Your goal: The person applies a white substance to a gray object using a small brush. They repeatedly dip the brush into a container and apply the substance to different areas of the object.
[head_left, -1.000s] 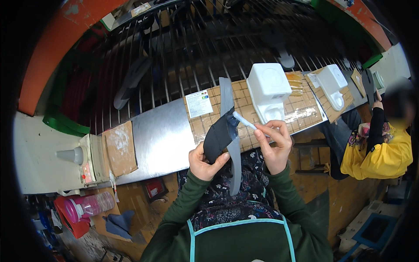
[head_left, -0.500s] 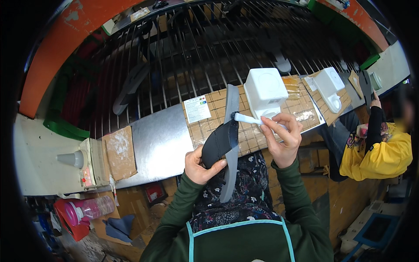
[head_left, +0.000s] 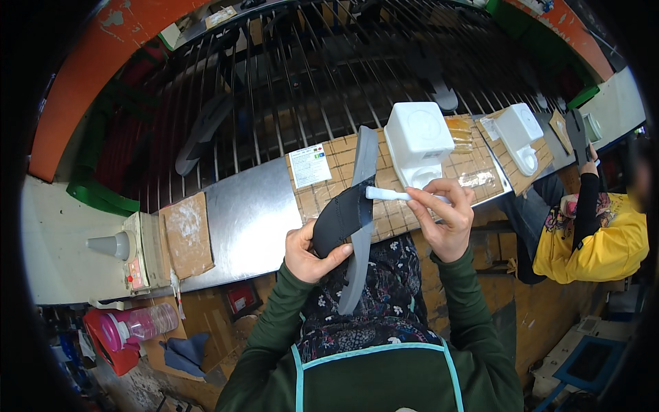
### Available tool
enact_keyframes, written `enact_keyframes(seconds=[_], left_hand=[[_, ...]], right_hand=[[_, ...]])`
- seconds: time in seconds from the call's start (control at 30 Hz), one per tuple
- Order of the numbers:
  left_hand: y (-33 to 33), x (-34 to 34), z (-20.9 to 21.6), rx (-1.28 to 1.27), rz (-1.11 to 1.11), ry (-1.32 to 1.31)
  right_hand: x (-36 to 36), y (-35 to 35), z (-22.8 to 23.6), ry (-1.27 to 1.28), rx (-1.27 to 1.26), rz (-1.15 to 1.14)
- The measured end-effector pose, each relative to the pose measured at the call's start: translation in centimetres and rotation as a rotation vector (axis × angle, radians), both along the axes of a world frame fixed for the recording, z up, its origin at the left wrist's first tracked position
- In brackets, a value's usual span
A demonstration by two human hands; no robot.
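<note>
Slipper (head_left: 340, 216) in left hand (head_left: 309, 254), brush (head_left: 388, 195) in right hand (head_left: 447, 220), container (head_left: 417, 130) beyond them on cardboard (head_left: 309, 204), paper sheet (head_left: 310, 166) left of container, cardboard on worktop (head_left: 247, 220), rod rack (head_left: 288, 82) behind worktop

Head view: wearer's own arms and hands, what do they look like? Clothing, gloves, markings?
Plain dark green long sleeves on both arms, left sleeve and right sleeve, slightly creased and reaching about to the wrists. Left hand and right hand are bare, ungloved. No cables, printed markings, watch or rings visible; nail detail too small to tell.
</note>
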State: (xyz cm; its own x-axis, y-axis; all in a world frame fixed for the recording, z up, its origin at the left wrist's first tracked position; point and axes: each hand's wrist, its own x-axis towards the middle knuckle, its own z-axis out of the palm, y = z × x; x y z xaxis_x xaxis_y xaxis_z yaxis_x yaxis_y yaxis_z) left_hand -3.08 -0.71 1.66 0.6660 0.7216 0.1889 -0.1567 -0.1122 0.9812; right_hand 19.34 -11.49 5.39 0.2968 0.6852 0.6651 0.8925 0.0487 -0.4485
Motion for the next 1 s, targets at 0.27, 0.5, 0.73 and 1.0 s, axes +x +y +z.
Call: enact_keyframes(seconds=[0.27, 0.5, 0.73, 1.0], left_hand=[[1.0, -0.3, 0.0, 0.068, -0.006, 0.06], [1.8, -0.6, 0.4, 0.107, -0.03, 0.084], [2.7, -0.7, 1.2, 0.091, -0.096, 0.091], [3.7, -0.8, 1.8, 0.055, -0.152, 0.122]], right_hand=[[0.8, -0.1, 0.5, -0.031, -0.053, 0.085], [1.6, 0.0, 0.9, -0.048, -0.081, 0.175], [2.2, 0.3, 1.3, -0.045, -0.122, 0.238], [2.6, 0.3, 2.1, -0.069, -0.182, 0.311]])
